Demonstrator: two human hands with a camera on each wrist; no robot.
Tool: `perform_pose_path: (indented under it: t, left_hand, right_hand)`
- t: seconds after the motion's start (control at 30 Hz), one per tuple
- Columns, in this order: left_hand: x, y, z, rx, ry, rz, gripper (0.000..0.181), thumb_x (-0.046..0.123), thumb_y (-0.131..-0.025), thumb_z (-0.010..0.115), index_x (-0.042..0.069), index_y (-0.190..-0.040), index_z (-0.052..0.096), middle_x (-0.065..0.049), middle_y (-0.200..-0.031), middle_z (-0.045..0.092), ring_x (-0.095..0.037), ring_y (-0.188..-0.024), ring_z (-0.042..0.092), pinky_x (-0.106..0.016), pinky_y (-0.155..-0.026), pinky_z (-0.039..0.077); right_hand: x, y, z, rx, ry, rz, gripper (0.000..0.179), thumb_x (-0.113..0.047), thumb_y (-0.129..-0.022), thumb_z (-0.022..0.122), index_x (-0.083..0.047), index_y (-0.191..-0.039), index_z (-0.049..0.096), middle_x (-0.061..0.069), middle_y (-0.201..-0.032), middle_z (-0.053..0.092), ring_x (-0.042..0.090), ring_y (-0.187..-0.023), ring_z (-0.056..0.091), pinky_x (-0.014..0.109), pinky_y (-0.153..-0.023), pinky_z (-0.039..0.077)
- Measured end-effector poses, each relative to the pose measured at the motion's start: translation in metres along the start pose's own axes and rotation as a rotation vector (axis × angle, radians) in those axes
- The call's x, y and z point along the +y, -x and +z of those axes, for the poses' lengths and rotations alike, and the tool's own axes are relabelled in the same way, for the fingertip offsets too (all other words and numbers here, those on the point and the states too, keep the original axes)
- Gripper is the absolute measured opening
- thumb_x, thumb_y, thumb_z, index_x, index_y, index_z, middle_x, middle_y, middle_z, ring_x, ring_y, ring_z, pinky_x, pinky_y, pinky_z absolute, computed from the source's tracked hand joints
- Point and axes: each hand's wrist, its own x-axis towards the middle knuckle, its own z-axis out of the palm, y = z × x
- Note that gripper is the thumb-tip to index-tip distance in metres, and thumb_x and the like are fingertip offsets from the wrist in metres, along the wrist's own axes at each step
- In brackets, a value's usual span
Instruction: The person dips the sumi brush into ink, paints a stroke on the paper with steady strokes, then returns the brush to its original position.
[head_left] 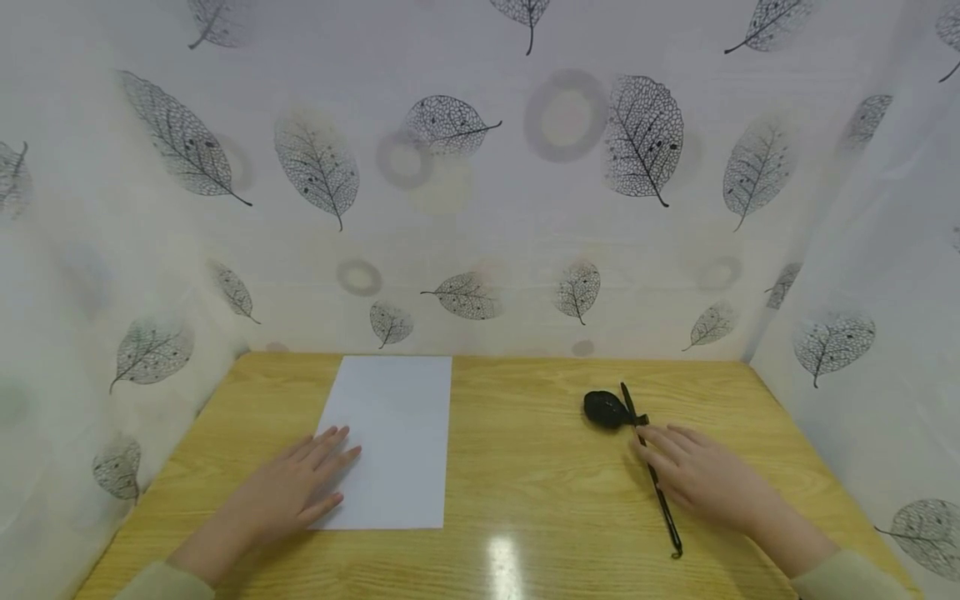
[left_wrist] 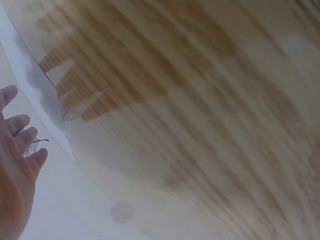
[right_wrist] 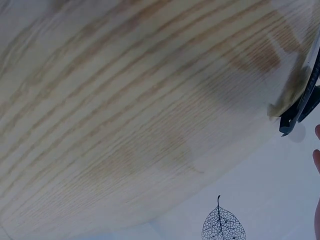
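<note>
A white sheet of paper (head_left: 397, 450) lies on the left part of the table. My left hand (head_left: 288, 492) is over its left edge with straight, spread fingers and holds nothing. In the left wrist view the hand (left_wrist: 17, 165) appears raised, its shadow falling on the wood. At the right lies a slim black stick (head_left: 663, 510) with a small loop at its near end, like a writing brush. A rounded black piece with a short stem (head_left: 604, 410) lies against its far part. My right hand (head_left: 705, 479) is beside and partly over the stick, fingers extended; contact I cannot tell.
The yellow wood-grain table (head_left: 525, 467) is bordered by a pale leaf-printed curtain (head_left: 480, 217) at the back and on both sides. A bright light reflection shows near the table's front middle.
</note>
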Motion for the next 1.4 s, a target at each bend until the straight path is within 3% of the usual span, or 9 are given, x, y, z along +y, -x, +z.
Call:
perform_pose_path:
  t: [0.2,0.3,0.4,0.57,0.7,0.97,1.07,1.17,1.4]
  left_hand:
    - [0.001,0.002,0.002,-0.034,0.008,-0.011,0.061,0.045,-0.101,0.066,0.012,-0.152,0.058,-0.020,-0.160,0.053,-0.039,-0.145,0.055,-0.054,-0.119,0.044]
    - [0.000,0.004,0.003,-0.015,0.007,-0.002,0.062,0.046,-0.100,0.066,0.012,-0.152,0.058,-0.020,-0.159,0.054,-0.039,-0.144,0.055,-0.037,-0.135,0.017]
    - [-0.001,0.005,0.004,0.014,0.006,0.009,0.063,0.047,-0.099,0.067,0.013,-0.151,0.059,-0.019,-0.158,0.055,-0.039,-0.143,0.056,-0.019,-0.128,-0.012]
    - [-0.001,0.008,0.004,0.010,0.004,0.012,0.062,0.046,-0.099,0.068,0.015,-0.152,0.058,-0.018,-0.159,0.055,-0.038,-0.144,0.056,-0.023,-0.131,-0.003]
    - [-0.002,0.010,0.005,-0.014,0.009,0.019,0.062,0.043,-0.100,0.067,0.014,-0.154,0.056,-0.019,-0.159,0.054,-0.039,-0.145,0.055,-0.013,-0.122,-0.022]
    - [-0.004,0.012,0.007,-0.036,0.015,0.038,0.063,0.043,-0.103,0.063,0.014,-0.158,0.049,-0.020,-0.161,0.051,-0.040,-0.144,0.055,-0.010,-0.121,-0.023]
    - [-0.003,0.013,0.007,-0.035,0.021,0.040,0.064,0.042,-0.104,0.062,0.014,-0.159,0.048,-0.021,-0.162,0.050,-0.040,-0.144,0.055,-0.009,-0.121,-0.021]
    - [-0.001,0.013,0.007,-0.027,0.022,0.038,0.064,0.042,-0.104,0.062,0.014,-0.160,0.048,-0.020,-0.163,0.049,-0.040,-0.145,0.054,-0.008,-0.122,-0.020]
    - [0.000,0.014,0.010,-0.028,0.021,0.040,0.067,0.044,-0.104,0.061,0.016,-0.163,0.043,-0.020,-0.164,0.047,-0.040,-0.146,0.053,-0.010,-0.123,-0.019]
  right_hand:
    - [-0.001,0.001,0.004,0.029,-0.010,-0.013,0.060,-0.037,-0.116,0.018,-0.005,-0.138,0.064,0.019,-0.137,0.069,0.037,-0.116,0.070,0.027,-0.134,-0.010]
    - [-0.001,0.000,0.006,0.053,-0.014,-0.022,0.059,-0.033,-0.116,0.017,-0.004,-0.136,0.065,0.019,-0.134,0.071,0.036,-0.113,0.071,0.027,-0.134,-0.009]
    - [-0.001,0.001,0.008,0.054,-0.014,-0.027,0.059,-0.031,-0.116,0.017,-0.005,-0.134,0.066,0.018,-0.133,0.071,0.035,-0.113,0.071,0.026,-0.134,-0.009]
    - [-0.002,0.002,0.012,0.062,-0.019,-0.053,0.065,-0.031,-0.116,0.011,-0.004,-0.132,0.068,0.017,-0.132,0.072,0.035,-0.113,0.072,0.028,-0.134,-0.008]
    - [-0.003,0.002,0.012,0.054,-0.004,-0.078,0.069,-0.024,-0.117,0.005,-0.005,-0.130,0.069,0.016,-0.132,0.072,0.031,-0.114,0.072,0.030,-0.135,-0.009]
    - [-0.003,0.002,0.009,-0.002,0.063,-0.124,0.075,-0.010,-0.114,-0.002,-0.004,-0.129,0.071,0.014,-0.135,0.073,0.028,-0.117,0.073,0.032,-0.135,-0.012]
    - [-0.003,0.001,0.008,-0.008,0.097,-0.141,0.077,-0.007,-0.113,-0.004,-0.006,-0.128,0.072,0.012,-0.133,0.074,0.025,-0.115,0.073,0.038,-0.135,0.023]
    - [-0.003,0.000,0.007,-0.021,0.118,-0.170,0.057,-0.002,-0.111,0.017,-0.006,-0.126,0.072,0.011,-0.131,0.075,0.025,-0.115,0.074,0.042,-0.110,0.054]
    - [-0.002,-0.002,0.011,-0.001,0.135,-0.221,0.041,0.000,-0.093,0.043,-0.006,-0.118,0.075,0.010,-0.121,0.077,0.022,-0.108,0.074,0.039,-0.095,0.061]
